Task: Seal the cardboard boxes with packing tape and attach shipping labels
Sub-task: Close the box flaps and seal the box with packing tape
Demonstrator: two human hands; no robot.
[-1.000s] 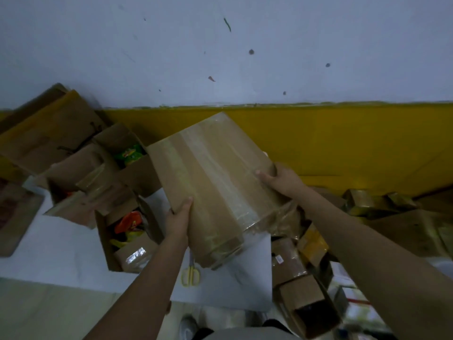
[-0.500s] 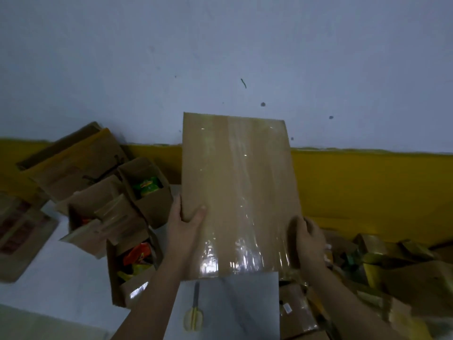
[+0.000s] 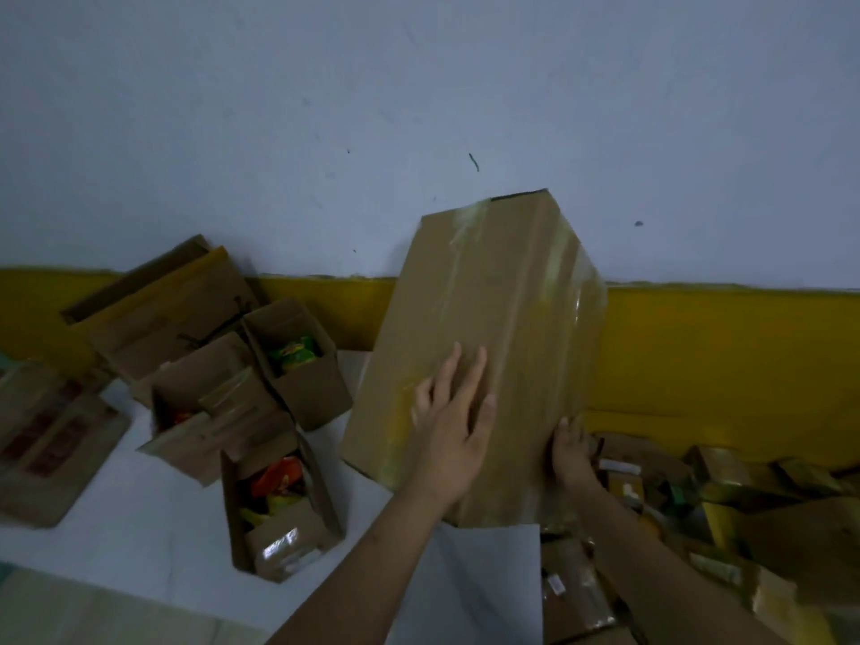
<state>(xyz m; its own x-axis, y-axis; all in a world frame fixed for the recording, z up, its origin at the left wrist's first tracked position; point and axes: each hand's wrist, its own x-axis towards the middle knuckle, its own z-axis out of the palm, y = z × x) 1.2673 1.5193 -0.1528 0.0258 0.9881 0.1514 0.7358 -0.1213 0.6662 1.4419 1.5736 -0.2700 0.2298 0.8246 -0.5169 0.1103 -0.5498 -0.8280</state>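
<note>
Head view: looking down at a white sheet point(image 3: 116, 542) on the floor, against a grey and yellow wall point(image 3: 721, 356).
Taped box point(image 3: 488, 328): standing tilted on the sheet's right part, leaning toward the wall, glossy tape running along its right face.
Open boxes point(image 3: 279, 509): 3 sitting left of the taped box, flaps up, showing bright packets.
Flat cardboard point(image 3: 42, 453): lying at the far left.
Small parcels point(image 3: 726, 477): piling up at the right.
Left hand point(image 3: 453, 430): lying flat on the taped box's front, fingers straight and spread.
Right hand point(image 3: 570, 453): gripping the box's lower right corner, fingers curling behind it.
</note>
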